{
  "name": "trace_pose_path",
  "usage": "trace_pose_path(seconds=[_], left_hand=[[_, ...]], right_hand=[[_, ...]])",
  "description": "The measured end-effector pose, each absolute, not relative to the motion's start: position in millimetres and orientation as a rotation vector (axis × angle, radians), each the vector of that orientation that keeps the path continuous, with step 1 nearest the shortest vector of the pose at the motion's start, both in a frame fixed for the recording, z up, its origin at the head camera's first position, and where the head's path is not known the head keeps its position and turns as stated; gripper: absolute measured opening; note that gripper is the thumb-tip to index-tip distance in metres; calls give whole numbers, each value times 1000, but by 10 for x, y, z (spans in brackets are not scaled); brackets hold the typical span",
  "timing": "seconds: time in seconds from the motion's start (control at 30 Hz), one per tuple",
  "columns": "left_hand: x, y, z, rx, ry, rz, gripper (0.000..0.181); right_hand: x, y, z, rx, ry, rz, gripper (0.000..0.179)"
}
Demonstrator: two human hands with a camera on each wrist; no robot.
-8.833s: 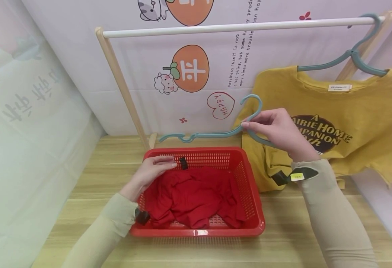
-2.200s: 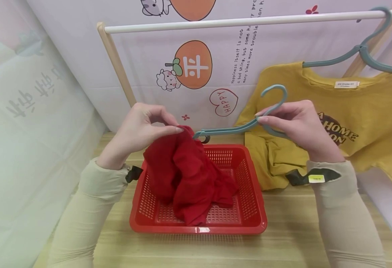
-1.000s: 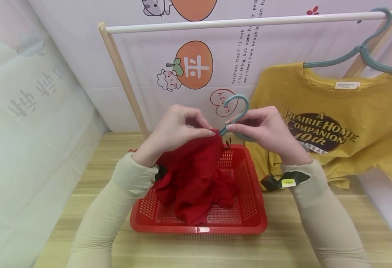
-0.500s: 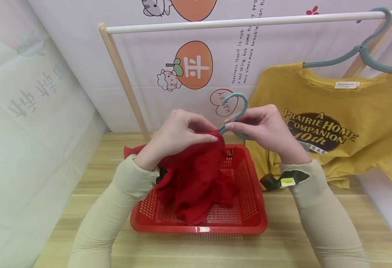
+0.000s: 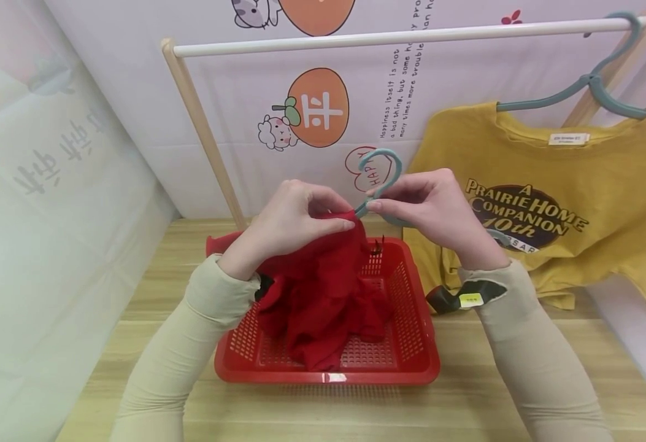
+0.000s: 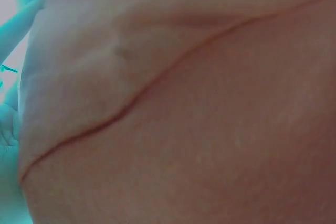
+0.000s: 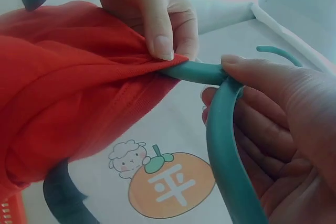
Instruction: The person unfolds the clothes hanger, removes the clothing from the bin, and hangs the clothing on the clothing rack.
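Note:
My left hand (image 5: 292,221) pinches the collar edge of a red shirt (image 5: 323,301) between thumb and fingers. A teal clothes hanger (image 7: 226,135) is held by my right hand (image 5: 430,205) near the base of its hook. In the right wrist view one arm of the hanger runs inside the red shirt's opening; the other arm stays bare. Most of the shirt droops crumpled into a red plastic basket (image 5: 334,378). The left wrist view is nearly filled by blurred cloth and skin, so the left fingers cannot be made out there.
A white rail (image 5: 300,44) on wooden posts stands behind the basket. At its right end a yellow T-shirt (image 5: 576,178) hangs on another teal hanger (image 5: 549,100). The wooden tabletop (image 5: 151,276) lies under the basket, with a printed backdrop behind.
Earlier the shirt lay in the basket; my left hand lifted its collar, and one hanger arm has gone inside it. My hands came together; in the last second they have barely moved.

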State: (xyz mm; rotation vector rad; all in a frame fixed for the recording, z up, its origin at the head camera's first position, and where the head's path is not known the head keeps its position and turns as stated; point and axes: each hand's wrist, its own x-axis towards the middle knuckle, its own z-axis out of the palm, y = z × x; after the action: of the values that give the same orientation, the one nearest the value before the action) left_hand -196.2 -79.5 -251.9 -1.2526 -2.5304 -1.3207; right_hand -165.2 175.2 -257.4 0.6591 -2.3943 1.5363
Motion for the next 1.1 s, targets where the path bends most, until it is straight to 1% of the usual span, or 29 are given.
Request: trace_pose_path(seconds=[0.2,0.37,0.57,0.73,0.97,1.1], left_hand=[[-2015,-916,-2453,-1142,-2530,-1305,15],[-2048,-1048,-2390,-1075,-2504,-1328,16],[-2048,-1162,-2321,-1025,-2468,-1372,18],[-2024,-1209,-2294,-1000,-2475,-1386,20],[-1970,-1231,-2303,-998,-2475,-1411,20],[-1947,-1222,-2309,-1020,-2467,-1429,19]], right_hand=[[-1538,1817,-2505,573,-2317,1644,30],[-1438,1910,-2523,563,-2279,1663,29],[-1426,1974,-2741,595,-2368,1711,27],[-1543,1963,-3003,478,-2543,1724,29],[-1838,1884,-3385,388,-2615,1757,37],[-1976,1807,-3532,314,-2657,1734,39]])
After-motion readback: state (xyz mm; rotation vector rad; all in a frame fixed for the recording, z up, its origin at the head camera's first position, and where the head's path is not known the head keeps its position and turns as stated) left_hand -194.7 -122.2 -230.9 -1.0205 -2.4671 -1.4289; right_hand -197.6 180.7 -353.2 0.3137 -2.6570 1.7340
